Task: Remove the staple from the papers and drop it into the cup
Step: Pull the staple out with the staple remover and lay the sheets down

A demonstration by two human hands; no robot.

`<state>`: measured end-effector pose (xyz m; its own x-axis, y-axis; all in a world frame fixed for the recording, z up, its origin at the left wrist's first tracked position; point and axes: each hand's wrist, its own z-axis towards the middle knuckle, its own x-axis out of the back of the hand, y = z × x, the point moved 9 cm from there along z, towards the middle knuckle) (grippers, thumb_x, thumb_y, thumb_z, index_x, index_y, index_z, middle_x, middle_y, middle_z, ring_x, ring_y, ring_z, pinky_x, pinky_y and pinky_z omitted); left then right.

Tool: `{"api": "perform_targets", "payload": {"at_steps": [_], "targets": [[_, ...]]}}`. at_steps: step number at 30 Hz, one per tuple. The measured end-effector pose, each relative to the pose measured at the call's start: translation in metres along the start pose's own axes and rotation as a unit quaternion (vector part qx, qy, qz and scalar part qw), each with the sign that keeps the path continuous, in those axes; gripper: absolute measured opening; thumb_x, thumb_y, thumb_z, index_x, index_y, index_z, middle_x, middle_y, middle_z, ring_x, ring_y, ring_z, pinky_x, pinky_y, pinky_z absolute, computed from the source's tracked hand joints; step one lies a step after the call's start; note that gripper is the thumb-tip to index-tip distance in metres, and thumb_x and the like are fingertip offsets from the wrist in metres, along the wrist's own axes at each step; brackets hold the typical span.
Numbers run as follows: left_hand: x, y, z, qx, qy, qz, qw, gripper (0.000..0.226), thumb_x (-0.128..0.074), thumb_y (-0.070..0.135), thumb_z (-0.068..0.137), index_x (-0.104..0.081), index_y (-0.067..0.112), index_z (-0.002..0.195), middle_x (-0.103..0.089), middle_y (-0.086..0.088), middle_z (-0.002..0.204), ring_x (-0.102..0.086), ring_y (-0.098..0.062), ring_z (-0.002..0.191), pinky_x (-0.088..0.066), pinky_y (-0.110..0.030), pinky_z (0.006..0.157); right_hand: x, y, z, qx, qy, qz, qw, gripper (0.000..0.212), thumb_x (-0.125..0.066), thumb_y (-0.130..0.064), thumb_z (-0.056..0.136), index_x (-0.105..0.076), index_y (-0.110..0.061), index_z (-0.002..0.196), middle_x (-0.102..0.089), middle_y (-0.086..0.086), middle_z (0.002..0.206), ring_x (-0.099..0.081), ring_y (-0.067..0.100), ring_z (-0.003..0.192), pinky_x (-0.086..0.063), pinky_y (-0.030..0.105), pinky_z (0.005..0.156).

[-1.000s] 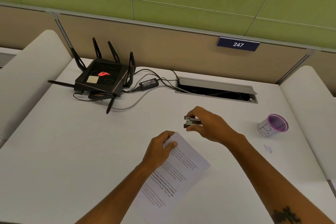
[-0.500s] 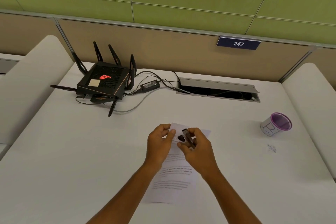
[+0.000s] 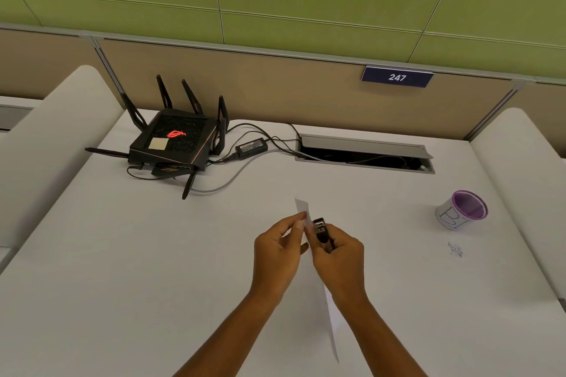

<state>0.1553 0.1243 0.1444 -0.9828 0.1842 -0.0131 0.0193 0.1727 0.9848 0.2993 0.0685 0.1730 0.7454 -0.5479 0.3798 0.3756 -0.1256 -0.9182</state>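
Head view: left hand (image 3: 277, 251) pinches upright papers (image 3: 303, 208); right hand (image 3: 338, 257) holds staple remover (image 3: 320, 228) against them.

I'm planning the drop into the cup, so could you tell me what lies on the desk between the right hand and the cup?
Head view: bare white desk from the right hand to the cup; a small bluish speck patch lies just nearer than that line.

Bare desk (image 3: 382, 223) between hands and cup (image 3: 462, 210); router (image 3: 176, 141), cables (image 3: 245, 159) crowd far left.
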Motion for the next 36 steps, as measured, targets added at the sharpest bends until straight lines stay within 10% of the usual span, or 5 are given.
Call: {"api": "perform_targets", "payload": {"at_steps": [7, 17, 25, 33, 36], "targets": [[-0.002, 0.025, -0.021, -0.147, -0.023, 0.124, 0.981, 0.044, -0.063, 0.048, 0.097, -0.059, 0.044, 0.14, -0.064, 0.02, 0.146, -0.061, 0.001, 0.134, -0.06, -0.028, 0.102, 0.01, 0.015, -0.004, -0.21, 0.004, 0.245, 0.946, 0.008, -0.077, -0.021, 0.09, -0.078, -0.014, 0.089, -0.077, 0.001, 0.074, -0.073, 0.018, 0.067, -0.06, 0.026, 0.062], [-0.009, 0.014, -0.048, -0.145, -0.103, 0.206, 0.962, 0.091, -0.065, 0.073, 0.088, -0.021, 0.048, 0.164, -0.03, 0.031, 0.168, -0.041, -0.005, 0.154, -0.046, -0.04, 0.121, 0.013, 0.013, -0.008, -0.293, -0.021, 0.427, 0.855, 0.017, -0.078, -0.02, 0.085, -0.07, -0.006, 0.091, -0.036, 0.006, 0.053, -0.028, 0.011, 0.04, -0.023, 0.024, 0.04], [-0.026, 0.002, -0.055, -0.093, -0.21, 0.204, 0.952, 0.107, -0.078, 0.05, 0.088, 0.0, 0.054, 0.161, -0.011, 0.039, 0.167, -0.019, 0.028, 0.142, -0.019, 0.01, 0.105, 0.004, 0.011, -0.013, -0.293, -0.038, 0.471, 0.831, 0.023, -0.075, -0.025, 0.089, -0.073, -0.004, 0.1, -0.041, 0.009, 0.054, -0.029, 0.011, 0.035, -0.031, 0.021, 0.036], [-0.016, -0.022, -0.039, -0.022, -0.161, 0.158, 0.974, 0.067, -0.059, 0.017, 0.106, -0.023, 0.048, 0.153, -0.038, 0.014, 0.162, -0.045, -0.018, 0.148, -0.05, -0.031, 0.115, -0.008, 0.006, -0.018, -0.257, -0.115, 0.435, 0.855, 0.04, -0.063, -0.036, 0.098, -0.072, -0.002, 0.119, -0.073, 0.014, 0.128, -0.024, 0.008, 0.042, -0.016, 0.027, 0.05], [-0.011, -0.028, -0.031, -0.008, -0.141, 0.17, 0.975, 0.06, -0.05, 0.008, 0.109, -0.028, 0.039, 0.156, -0.045, 0.01, 0.155, -0.05, -0.02, 0.144, -0.056, -0.019, 0.1, -0.01, 0.016, -0.022, -0.262, -0.116, 0.42, 0.861, 0.036, -0.064, -0.031, 0.098, -0.072, -0.002, 0.119, -0.073, 0.015, 0.127, -0.024, 0.008, 0.042, -0.016, 0.028, 0.05]]}}
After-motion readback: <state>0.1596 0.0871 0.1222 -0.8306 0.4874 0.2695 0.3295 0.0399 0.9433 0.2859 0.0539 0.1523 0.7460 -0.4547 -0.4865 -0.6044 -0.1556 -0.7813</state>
